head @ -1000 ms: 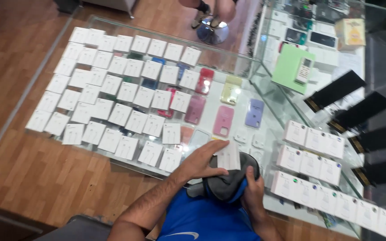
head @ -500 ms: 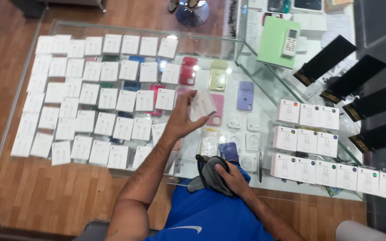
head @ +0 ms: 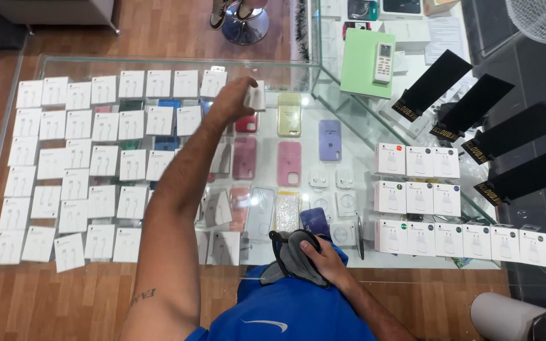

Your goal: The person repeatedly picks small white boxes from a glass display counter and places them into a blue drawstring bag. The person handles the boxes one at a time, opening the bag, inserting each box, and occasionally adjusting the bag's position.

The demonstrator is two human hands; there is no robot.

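My left hand pinches a small white box, reaching past the box rows; I'd set it down flat. My right hand grips the grey cloth (bunched).

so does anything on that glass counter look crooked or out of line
Mostly neat rows. A few white boxes just right of the left arm sit tilted, out of line with the grid. The left hand holds one small white box at the far row; the right hand rests on a grey cloth.
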